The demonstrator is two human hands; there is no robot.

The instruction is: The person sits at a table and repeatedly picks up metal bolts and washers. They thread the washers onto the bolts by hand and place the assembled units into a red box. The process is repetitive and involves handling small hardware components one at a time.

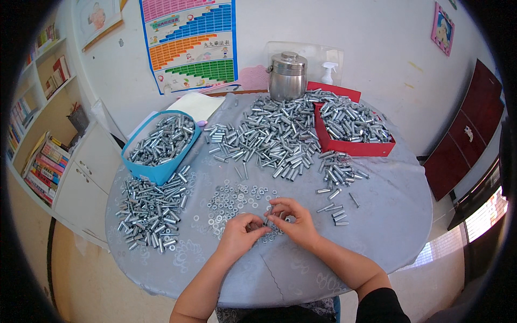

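Observation:
My two hands meet over the near middle of the table. My right hand is closed, its thumb and fingertips pinching a slim metal bolt. Close beside it, my left hand is also closed, thumb against curled fingers; what lies in its grip is hidden. Around and beneath the fingers spread loose washers and nuts. Beyond them a large heap of metal sleeves and bolts covers the back middle. A few single sleeves lie to the right of my right hand.
At the left, a blue basket holds metal fasteners, with assembled-looking anchor bolts piled before it. A red box full of sleeves sits at the back right. Behind are a steel canister and a white spray bottle. A grey cloth covers the round table.

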